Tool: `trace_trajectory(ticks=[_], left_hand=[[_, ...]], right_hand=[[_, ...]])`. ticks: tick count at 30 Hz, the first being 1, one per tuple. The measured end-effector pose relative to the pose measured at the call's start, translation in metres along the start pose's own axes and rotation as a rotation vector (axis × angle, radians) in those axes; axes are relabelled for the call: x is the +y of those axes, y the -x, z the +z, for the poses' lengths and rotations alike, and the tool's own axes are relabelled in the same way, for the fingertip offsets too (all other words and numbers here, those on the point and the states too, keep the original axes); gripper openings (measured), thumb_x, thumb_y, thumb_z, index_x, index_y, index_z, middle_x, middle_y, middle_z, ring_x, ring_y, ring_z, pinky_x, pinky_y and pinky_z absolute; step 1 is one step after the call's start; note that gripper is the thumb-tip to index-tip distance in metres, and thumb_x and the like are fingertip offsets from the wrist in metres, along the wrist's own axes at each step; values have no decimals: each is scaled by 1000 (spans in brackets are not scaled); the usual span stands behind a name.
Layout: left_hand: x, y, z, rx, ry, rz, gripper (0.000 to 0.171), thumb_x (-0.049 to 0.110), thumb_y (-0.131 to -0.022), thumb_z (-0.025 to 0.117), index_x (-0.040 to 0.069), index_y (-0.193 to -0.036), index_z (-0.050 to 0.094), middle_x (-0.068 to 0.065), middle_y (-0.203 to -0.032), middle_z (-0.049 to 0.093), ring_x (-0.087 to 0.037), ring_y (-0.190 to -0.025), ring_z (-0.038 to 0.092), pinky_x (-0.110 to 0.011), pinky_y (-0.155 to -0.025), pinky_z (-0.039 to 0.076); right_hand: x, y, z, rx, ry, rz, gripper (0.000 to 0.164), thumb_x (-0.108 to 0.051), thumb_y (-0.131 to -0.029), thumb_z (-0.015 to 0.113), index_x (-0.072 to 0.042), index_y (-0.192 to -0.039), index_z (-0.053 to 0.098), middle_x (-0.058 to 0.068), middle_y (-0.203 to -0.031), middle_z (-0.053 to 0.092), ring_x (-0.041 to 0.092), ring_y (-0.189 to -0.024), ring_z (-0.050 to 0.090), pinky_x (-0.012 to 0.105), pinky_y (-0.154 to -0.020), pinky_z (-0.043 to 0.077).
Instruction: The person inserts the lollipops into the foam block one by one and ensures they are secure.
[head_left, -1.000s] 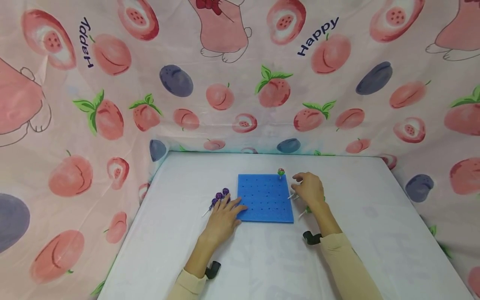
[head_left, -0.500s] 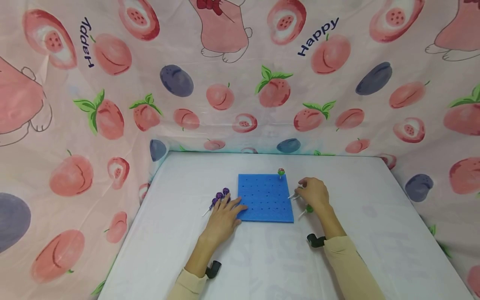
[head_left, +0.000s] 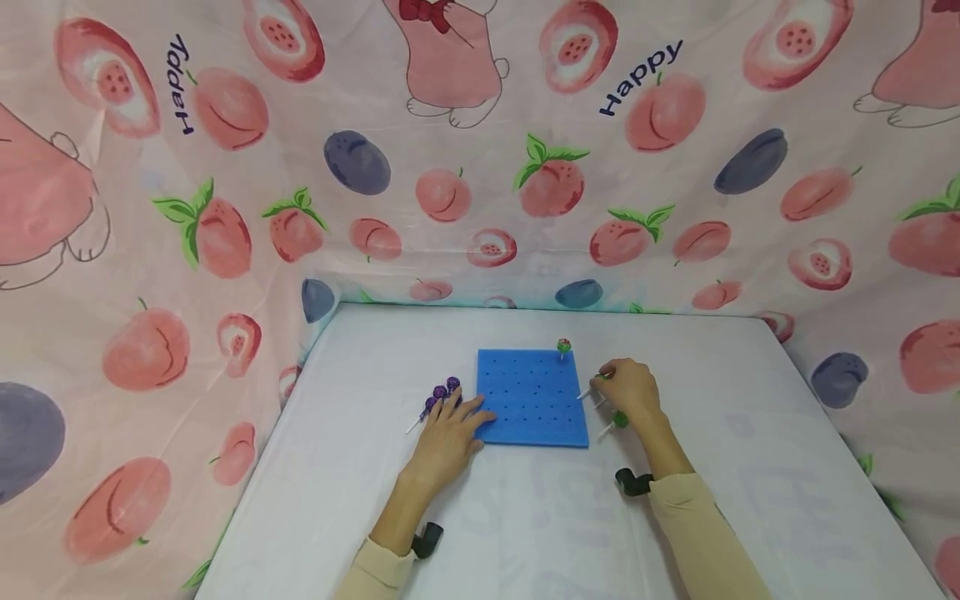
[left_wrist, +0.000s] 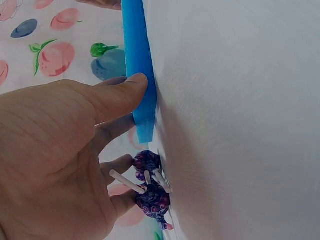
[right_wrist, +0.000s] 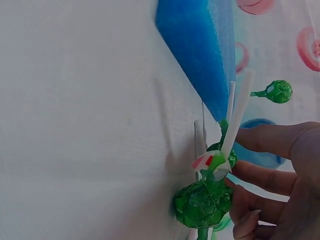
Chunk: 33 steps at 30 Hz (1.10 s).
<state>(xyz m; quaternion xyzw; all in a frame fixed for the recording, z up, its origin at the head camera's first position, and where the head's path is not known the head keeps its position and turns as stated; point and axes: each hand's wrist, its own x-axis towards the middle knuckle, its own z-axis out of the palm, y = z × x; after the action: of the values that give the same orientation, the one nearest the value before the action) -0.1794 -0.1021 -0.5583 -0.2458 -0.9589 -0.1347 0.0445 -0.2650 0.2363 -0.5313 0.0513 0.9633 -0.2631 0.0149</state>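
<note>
A blue board [head_left: 517, 425] with rows of small holes lies mid-table. My left hand [head_left: 444, 437] spreads over its left edge, fingers extended, thumb against the front corner side. Under and beside those fingers are several purple-wrapped lollipops [head_left: 439, 392], their sticks showing in the left wrist view. Just right of the board, my right hand [head_left: 630, 390] pinches a green lollipop [right_wrist: 232, 157] between thumb and fingers, its white stick toward the board. Another green lollipop [head_left: 620, 419] lies below that hand. One more lollipop [head_left: 564, 344] stands upright in the far right corner hole.
The white-covered table [head_left: 375, 358] extends around the board. A fruit-patterned cloth [head_left: 465, 275] hangs behind and at both sides. Black wrist-worn devices [head_left: 632, 482] sit on both forearms.
My right hand has drawn back slightly right from the board and closed its fingertips on a green lollipop, whose stick has shifted and tilted. The left hand has stayed put.
</note>
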Motion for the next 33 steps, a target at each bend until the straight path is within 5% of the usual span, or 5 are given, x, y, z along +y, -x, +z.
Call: trace_trajectory(ticks=[13,21,33], left_hand=[[1,2,0,-13,-12,-3,45,24,-99,73,27,-143,62,-7,-161,47,-43,-154,29,-65,-121,29],[0,1,-1,-16,-14,-9,47,24,-99,74,28,-144,62,-6,-161,46,-42,-154,29,-65,-121,28],[0,1,-1,-14,16,-8,46,24,-99,74,26,-144,62,-7,-162,46,-43,-155,28,-66,-121,27]], right_hand=[[8,-6,8,16,-36,-4,33,-26,-97,72,2,-113,76,19,-99,77,33,-86,71,39,-65,56],[8,-6,9,37,-62,-23,34,-27,-97,72,1,-115,76,19,-103,76,35,-92,70,44,-74,57],[-1,-3,0,216,-125,-166,29,-24,-93,76,-3,-113,79,12,-93,78,30,-82,73,41,-65,55]])
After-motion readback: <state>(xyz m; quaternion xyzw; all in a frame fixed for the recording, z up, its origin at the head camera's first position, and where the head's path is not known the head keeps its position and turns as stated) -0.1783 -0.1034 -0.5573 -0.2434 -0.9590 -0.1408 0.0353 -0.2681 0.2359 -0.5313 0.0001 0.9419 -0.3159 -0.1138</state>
